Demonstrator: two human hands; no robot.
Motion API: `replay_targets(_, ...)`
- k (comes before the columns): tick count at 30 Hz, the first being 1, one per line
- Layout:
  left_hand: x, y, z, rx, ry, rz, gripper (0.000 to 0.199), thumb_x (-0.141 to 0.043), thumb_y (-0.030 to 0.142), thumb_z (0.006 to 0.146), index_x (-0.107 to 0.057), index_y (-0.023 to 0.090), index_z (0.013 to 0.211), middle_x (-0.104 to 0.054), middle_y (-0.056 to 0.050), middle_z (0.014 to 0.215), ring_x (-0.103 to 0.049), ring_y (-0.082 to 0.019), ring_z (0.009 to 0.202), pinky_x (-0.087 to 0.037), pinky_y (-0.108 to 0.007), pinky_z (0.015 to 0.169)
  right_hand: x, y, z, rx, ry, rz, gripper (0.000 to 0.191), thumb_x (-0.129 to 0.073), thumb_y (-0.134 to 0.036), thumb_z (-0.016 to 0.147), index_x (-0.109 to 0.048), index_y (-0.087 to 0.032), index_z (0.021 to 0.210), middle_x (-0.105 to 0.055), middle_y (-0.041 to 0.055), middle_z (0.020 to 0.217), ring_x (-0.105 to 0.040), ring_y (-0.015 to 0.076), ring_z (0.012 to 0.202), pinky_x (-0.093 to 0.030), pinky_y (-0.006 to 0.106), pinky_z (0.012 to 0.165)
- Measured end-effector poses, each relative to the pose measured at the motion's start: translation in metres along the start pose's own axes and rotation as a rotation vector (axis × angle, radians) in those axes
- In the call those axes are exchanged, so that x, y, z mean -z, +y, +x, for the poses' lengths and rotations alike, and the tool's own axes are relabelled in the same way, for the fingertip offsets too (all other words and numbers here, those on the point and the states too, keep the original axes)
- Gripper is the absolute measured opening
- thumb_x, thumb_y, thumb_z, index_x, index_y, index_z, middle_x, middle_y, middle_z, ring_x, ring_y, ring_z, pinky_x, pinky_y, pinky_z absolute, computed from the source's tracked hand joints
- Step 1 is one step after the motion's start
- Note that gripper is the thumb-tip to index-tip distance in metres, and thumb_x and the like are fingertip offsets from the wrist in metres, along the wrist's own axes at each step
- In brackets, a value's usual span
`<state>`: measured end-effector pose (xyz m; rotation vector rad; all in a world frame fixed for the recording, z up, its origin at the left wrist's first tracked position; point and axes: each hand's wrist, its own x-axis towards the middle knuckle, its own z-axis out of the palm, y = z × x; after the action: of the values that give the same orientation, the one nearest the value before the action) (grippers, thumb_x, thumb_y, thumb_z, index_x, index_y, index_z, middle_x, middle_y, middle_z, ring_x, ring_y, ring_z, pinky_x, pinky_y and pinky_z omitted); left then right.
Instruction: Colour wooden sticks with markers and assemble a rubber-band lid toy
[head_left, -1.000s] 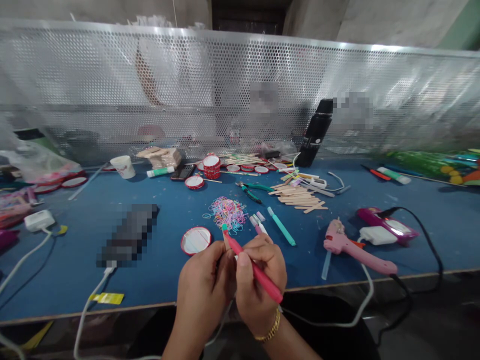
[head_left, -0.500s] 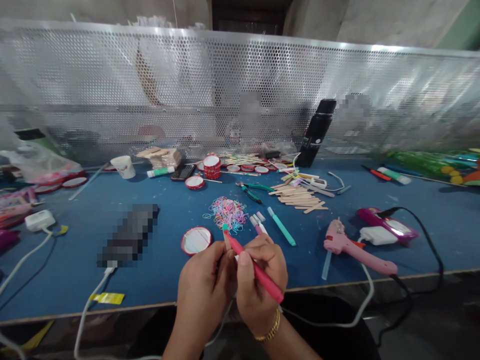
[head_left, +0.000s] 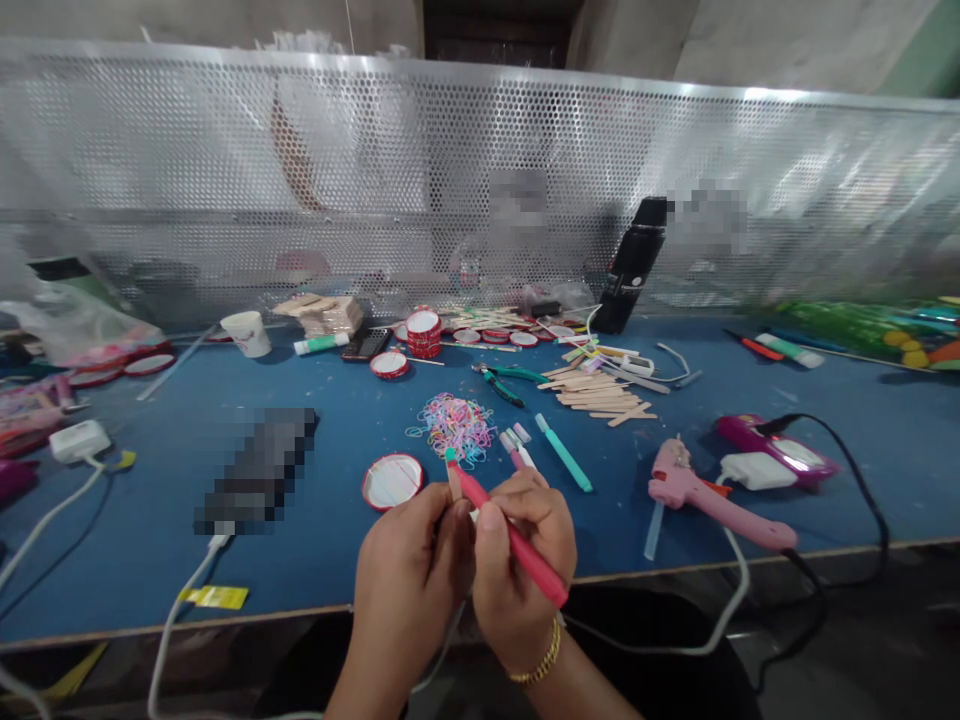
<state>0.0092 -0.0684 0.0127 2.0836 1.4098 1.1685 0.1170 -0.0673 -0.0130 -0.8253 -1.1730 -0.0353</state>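
Observation:
My left hand [head_left: 409,570] is closed around a wooden craft stick [head_left: 454,484] whose upper end is coloured green. Pinched in my right hand [head_left: 517,560] is a red marker pen [head_left: 534,562], slanting up to the left with its tip close against the stick. Both hands touch each other near the table's front edge. Just beyond them lies a heap of colourful small rubber bands [head_left: 456,428]. Left of that is a round white disc with a red rim [head_left: 392,481]. A teal marker [head_left: 564,453] and pink-and-white markers [head_left: 517,448] lie to the right.
A pink glue gun [head_left: 716,505] with cables lies at right, and a phone [head_left: 262,465] on a cable at left. Behind are green-handled pliers [head_left: 504,383], loose craft sticks [head_left: 600,393], a paper cup [head_left: 247,335], a black bottle [head_left: 634,265] and a perforated metal screen [head_left: 360,160].
Hardly anything differs. Both hands keep their place, with the red marker still held at the end of the craft stick.

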Motion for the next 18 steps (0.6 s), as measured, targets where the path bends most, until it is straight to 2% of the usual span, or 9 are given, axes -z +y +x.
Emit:
replay_targets(4, 0.0002, -0.0021, -0.0004, -0.002, 0.001, 0.016, 0.033, -0.049, 0.035, 0.104, -0.059, 0.023, 0.075, -0.064, 0.003, 0.065, -0.053, -0.014, 0.058, -0.033, -0.026, 0.056, -0.0001, 0.0009, -0.0006, -0.019, 0.036, 0.019, 0.011, -0.056, -0.015, 0.098, -0.054, -0.023, 0.092, -0.058, -0.0033, 0.078, -0.06, 0.0144, 0.068, -0.053, 0.036, 0.073)
replay_targets(13, 0.0, -0.0004, -0.0008, -0.001, 0.0, -0.009, 0.029, -0.049, 0.034, 0.103, -0.062, 0.023, 0.08, -0.067, 0.002, 0.07, -0.056, -0.014, 0.061, -0.035, -0.026, 0.059, 0.0012, 0.0016, -0.0002, 0.001, -0.034, 0.003, 0.009, -0.057, -0.017, 0.098, -0.054, -0.023, 0.093, -0.062, -0.005, 0.077, -0.064, 0.0135, 0.067, -0.052, 0.045, 0.092)
replay_targets(18, -0.0001, -0.0024, -0.001, 0.002, -0.003, 0.005, 0.033, -0.048, 0.035, 0.104, -0.06, 0.023, 0.076, -0.065, 0.003, 0.067, -0.055, -0.014, 0.06, -0.034, -0.027, 0.058, 0.0, 0.0018, -0.0014, -0.019, 0.035, 0.025, 0.01, -0.056, -0.014, 0.097, -0.054, -0.023, 0.093, -0.058, -0.0048, 0.079, -0.061, 0.0126, 0.068, -0.052, 0.038, 0.081)
